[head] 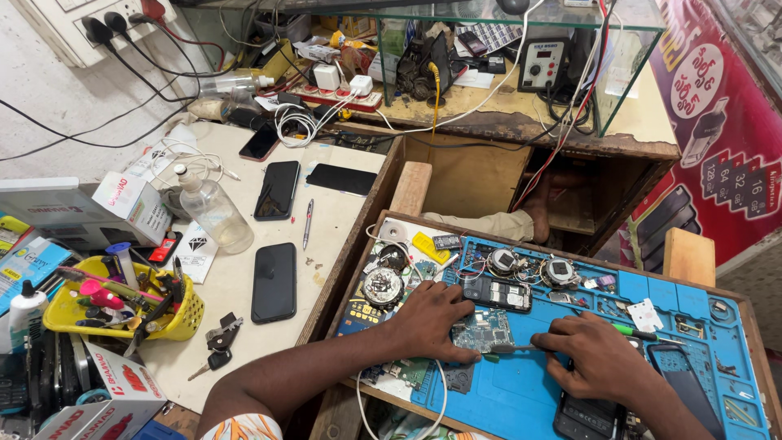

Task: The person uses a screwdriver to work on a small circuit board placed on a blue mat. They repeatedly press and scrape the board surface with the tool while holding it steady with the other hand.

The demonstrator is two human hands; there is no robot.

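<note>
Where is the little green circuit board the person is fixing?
In the head view, the circuit board lies on the blue mat, low and right of centre, pinned under the left hand, with the right hand beside it.

The right hand (599,358) hides most of its tool's (521,349) handle. The left hand (432,319) covers the circuit board's (482,330) left edge. The phone (588,417) at bottom is cut off.

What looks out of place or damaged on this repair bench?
The phone on the blue mat lies opened, its circuit board out under the left hand. The right hand holds a tool to it. Loose parts lie scattered around.
</note>
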